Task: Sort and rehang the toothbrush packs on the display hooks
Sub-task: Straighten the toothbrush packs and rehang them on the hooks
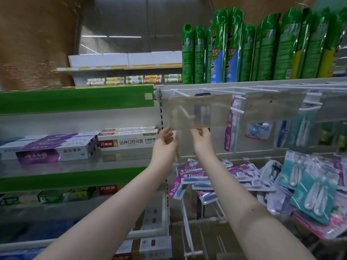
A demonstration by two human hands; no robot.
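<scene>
My left hand [165,141] and my right hand [202,137] are both raised to the leftmost display hook [185,112]. Between them they pinch a toothbrush pack [201,111] behind the hook's clear price-tag flap [217,109]; the flap blurs the pack. A white and yellow pack [176,145] hangs down beside my left palm. On the neighbouring hook a pink Doctor toothbrush pack [230,132] hangs. Below lies a loose pile of packs: pink Doctor packs [189,177] at the left, teal packs [311,192] at the right.
Green spray cans [244,49] stand on the top shelf above the hook rail [262,89]. Toothpaste boxes [127,139] fill the shelves to the left. More packs hang at the right [300,132]. Bare white hooks [187,231] stick out low in the middle.
</scene>
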